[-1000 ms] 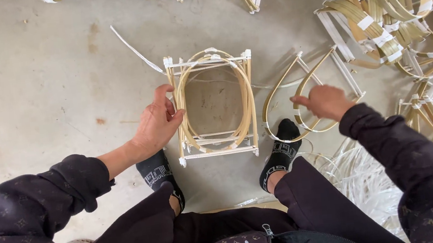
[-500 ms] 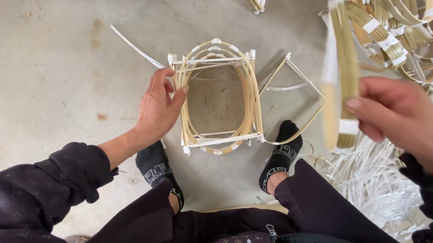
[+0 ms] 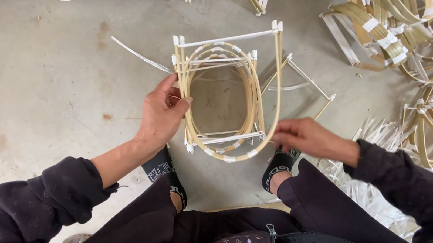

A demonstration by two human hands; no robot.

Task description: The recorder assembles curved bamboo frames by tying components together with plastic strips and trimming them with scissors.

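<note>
Between the two feet on the concrete floor (image 3: pixel 34 93): a bamboo frame (image 3: pixel 219 97), rectangular, made of looped split-bamboo strips with white tape at the joints. It stands just ahead of the black slippers (image 3: pixel 163 171).

Left hand (image 3: pixel 161 114) clamps the frame's left upright, thumb on the near side, fingers wrapped behind the strips, so the fingertips are hidden. Right hand (image 3: pixel 310 137) pinches the lower right end of a curved bamboo strip (image 3: pixel 273 98); this strip runs from the top right corner down and curls under the frame's bottom edge. Exact finger contact is hard to read, since the knuckles cover it.

Whether the outer strip is already fixed to the frame at the top corner: cannot tell.

Cut off or unclear:
- Pile of finished frames (image 3: pixel 406 18), upper right, runs off the picture edge; a count isn't possible.
- More frames at the top edge, only the lower parts show.
- White strips (image 3: pixel 372 196) bunched under the right forearm, partly covered by the dark sleeve.
- Loose white strip (image 3: pixel 138 54) lies on the floor left of the frame.

Floor is grey concrete, stained and scuffed. No walls visible.
</note>
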